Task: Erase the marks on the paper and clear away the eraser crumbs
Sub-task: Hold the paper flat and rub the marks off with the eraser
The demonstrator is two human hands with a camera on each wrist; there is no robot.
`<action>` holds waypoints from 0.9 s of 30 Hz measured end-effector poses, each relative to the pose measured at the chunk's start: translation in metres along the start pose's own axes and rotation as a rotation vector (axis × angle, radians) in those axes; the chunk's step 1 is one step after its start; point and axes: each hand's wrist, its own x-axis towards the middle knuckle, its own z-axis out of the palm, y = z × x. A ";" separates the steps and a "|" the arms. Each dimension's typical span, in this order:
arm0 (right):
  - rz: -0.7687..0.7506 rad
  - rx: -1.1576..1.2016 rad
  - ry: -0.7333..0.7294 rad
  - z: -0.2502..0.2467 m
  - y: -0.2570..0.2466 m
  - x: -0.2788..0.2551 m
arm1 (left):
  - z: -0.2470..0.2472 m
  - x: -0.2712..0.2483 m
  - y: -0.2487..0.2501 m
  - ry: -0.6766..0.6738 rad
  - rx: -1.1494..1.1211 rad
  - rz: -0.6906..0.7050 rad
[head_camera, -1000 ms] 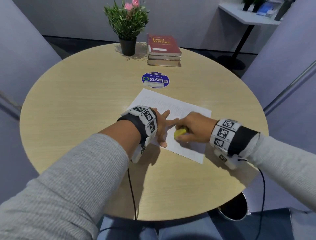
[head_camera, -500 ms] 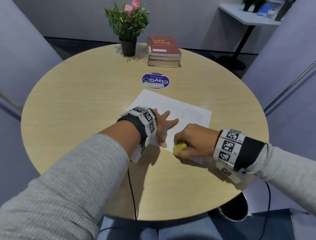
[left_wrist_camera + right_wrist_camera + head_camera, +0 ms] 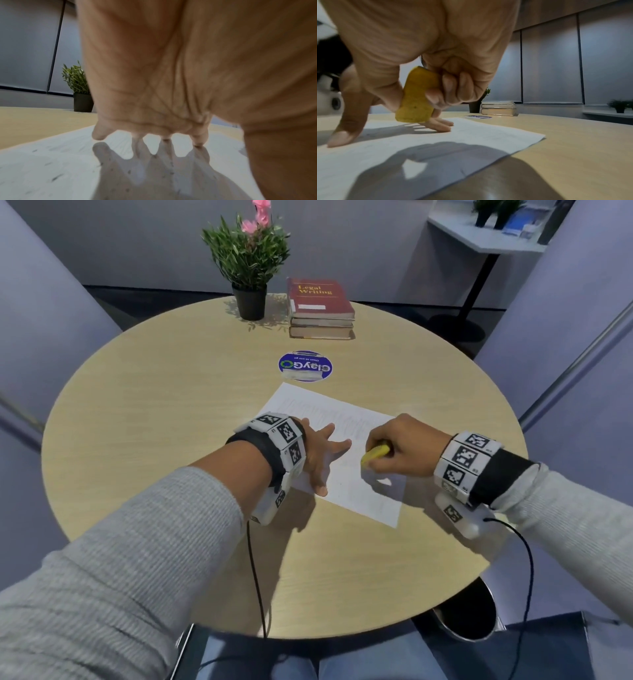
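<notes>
A white sheet of paper [image 3: 346, 426] with faint printed lines lies on the round wooden table [image 3: 154, 405]. My left hand [image 3: 320, 455] lies flat on the sheet's left part with fingers spread, pressing it down. Dark eraser crumbs [image 3: 56, 177] are scattered on the paper [image 3: 42, 169] near that hand [image 3: 154, 136]. My right hand [image 3: 400, 446] grips a yellow eraser [image 3: 375, 455] just above the sheet's right half. In the right wrist view the eraser [image 3: 416, 97] is pinched between thumb and curled fingers and hangs clear of the paper [image 3: 479, 136].
At the far side of the table stand a potted plant with pink flowers [image 3: 248, 265] and a stack of books [image 3: 320, 309]. A blue round sticker [image 3: 305, 366] lies beyond the paper. A bin [image 3: 469, 611] sits on the floor at the near right.
My right hand with the eraser slid toward me to the sheet's near edge, then moved back up and to the right and lifted. The left hand stayed in place.
</notes>
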 end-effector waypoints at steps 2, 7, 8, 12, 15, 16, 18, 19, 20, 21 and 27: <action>0.028 -0.001 -0.026 0.001 0.003 -0.005 | -0.005 -0.003 0.002 -0.059 -0.038 -0.008; 0.012 -0.024 -0.080 0.014 0.000 -0.006 | -0.011 0.002 0.015 -0.069 -0.075 -0.001; -0.006 -0.035 -0.083 0.015 -0.002 -0.004 | -0.013 0.000 0.020 -0.076 -0.060 0.011; -0.022 -0.095 -0.098 0.018 -0.009 -0.002 | -0.012 -0.007 0.031 -0.068 -0.007 0.061; -0.110 -0.047 -0.152 0.027 -0.025 -0.011 | -0.008 -0.003 0.027 -0.075 -0.033 0.080; -0.140 -0.037 -0.173 0.028 -0.028 -0.013 | -0.007 0.000 0.025 -0.079 -0.047 0.080; -0.115 -0.050 -0.184 0.022 -0.023 -0.006 | -0.006 0.001 0.025 -0.088 -0.055 0.073; -0.072 -0.058 -0.160 0.017 -0.017 -0.001 | -0.006 0.001 0.025 -0.089 -0.050 0.066; -0.041 -0.063 -0.134 0.014 -0.011 0.003 | -0.005 0.003 0.025 -0.088 -0.048 0.059; -0.027 -0.062 -0.123 0.014 -0.009 0.005 | -0.005 0.004 0.025 -0.090 -0.049 0.053; -0.141 -0.027 -0.190 0.023 -0.029 -0.007 | -0.009 0.002 0.027 -0.100 -0.021 0.047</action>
